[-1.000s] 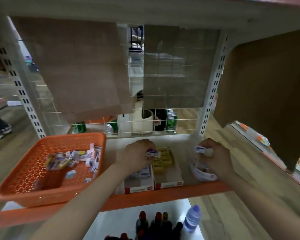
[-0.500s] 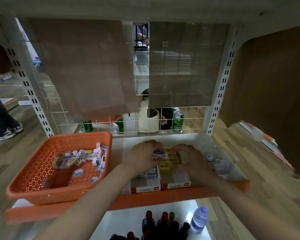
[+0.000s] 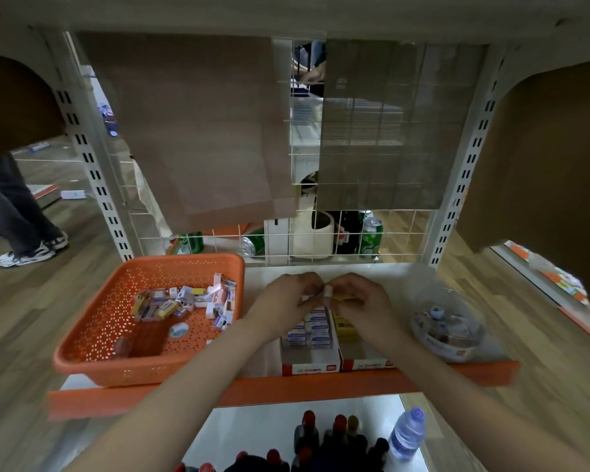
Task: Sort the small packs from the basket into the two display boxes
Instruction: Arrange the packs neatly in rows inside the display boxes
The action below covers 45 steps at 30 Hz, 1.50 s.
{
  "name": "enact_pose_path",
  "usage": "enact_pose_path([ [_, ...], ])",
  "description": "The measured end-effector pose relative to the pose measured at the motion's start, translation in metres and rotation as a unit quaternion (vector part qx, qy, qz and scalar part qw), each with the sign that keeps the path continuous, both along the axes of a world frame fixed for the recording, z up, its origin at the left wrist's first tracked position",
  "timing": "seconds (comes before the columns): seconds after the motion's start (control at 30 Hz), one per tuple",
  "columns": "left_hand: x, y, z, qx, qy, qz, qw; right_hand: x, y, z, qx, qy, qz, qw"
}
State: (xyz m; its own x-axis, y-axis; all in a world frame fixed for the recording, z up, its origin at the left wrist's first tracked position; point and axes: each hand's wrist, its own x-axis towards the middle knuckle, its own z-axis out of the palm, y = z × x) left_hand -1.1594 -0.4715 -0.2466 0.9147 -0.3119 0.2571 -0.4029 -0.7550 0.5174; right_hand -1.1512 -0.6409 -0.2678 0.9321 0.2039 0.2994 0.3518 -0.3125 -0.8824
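I am leaning over the white metal shelf with the orange front lip (image 3: 321, 386), the biggest thing in front of me. Two brown cardboard sheets (image 3: 201, 131) are hanging on the wire grid at its back. The orange perforated plastic basket (image 3: 143, 373) is sitting on the left of the shelf. A loose heap of small white, blue and yellow packs (image 3: 184, 301) is lying in its far half.

The clear round plastic tub (image 3: 470, 349) is standing at the right end of the shelf, with a few small items inside that I cannot make out.

Between the basket and the tub, the two white cardboard display boxes with red fronts are standing side by side, touching, at the shelf's front edge. The left display box (image 3: 309, 367) is carrying rows of white-and-blue packs (image 3: 312, 330). The right display box (image 3: 368, 362) is carrying yellow packs (image 3: 344, 327).

My left grip (image 3: 283, 298) and my right grip (image 3: 365, 298) are meeting above the far ends of the boxes. Their fingers are curling in narrowly, and both are pinching one small white pack (image 3: 327, 290) between the fingertips. The pack is hanging clear of the boxes, over the line where they join.
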Motion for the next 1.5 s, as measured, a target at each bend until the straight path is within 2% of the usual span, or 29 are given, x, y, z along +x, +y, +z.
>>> enact_pose_path([
  [0.1,-0.001,0.009,-0.004,0.044,-0.004,0.024,0.999,0.003,0.003,-0.003,-0.009,0.001,0.000,1.000],
  [0.17,-0.002,0.020,-0.005,0.074,-0.013,0.041,0.996,0.006,0.003,-0.004,-0.067,-0.005,-0.008,0.998],
  [0.27,-0.003,0.039,-0.006,0.073,-0.014,0.062,0.995,0.010,0.001,-0.008,-0.174,-0.021,-0.002,0.985],
  [0.37,-0.004,0.055,-0.006,0.078,-0.011,0.077,0.994,0.009,0.003,-0.019,-0.276,-0.016,0.036,0.960],
  [0.43,-0.004,0.062,-0.006,0.084,-0.015,0.084,0.993,0.008,0.005,-0.024,-0.363,-0.031,0.044,0.930],
  [0.6,-0.005,0.072,-0.007,0.091,-0.020,0.087,0.992,0.007,0.008,-0.033,-0.437,-0.031,0.041,0.898],
  [0.77,-0.004,0.075,-0.006,0.097,-0.024,0.087,0.991,0.004,0.015,-0.040,-0.457,-0.039,-0.003,0.889],
  [0.93,-0.004,0.080,-0.007,0.100,-0.027,0.094,0.990,0.003,0.018,-0.038,-0.429,-0.044,0.006,0.902],
  [1.23,-0.001,0.081,-0.015,0.105,-0.015,0.084,0.991,0.002,0.021,-0.033,-0.448,-0.030,0.029,0.893],
  [1.33,-0.002,0.080,-0.016,0.101,-0.011,0.080,0.992,0.001,0.022,-0.028,-0.452,-0.049,0.043,0.890],
  [1.5,-0.003,0.083,-0.015,0.100,-0.018,0.080,0.992,0.000,0.028,-0.024,-0.441,-0.037,0.045,0.896],
])
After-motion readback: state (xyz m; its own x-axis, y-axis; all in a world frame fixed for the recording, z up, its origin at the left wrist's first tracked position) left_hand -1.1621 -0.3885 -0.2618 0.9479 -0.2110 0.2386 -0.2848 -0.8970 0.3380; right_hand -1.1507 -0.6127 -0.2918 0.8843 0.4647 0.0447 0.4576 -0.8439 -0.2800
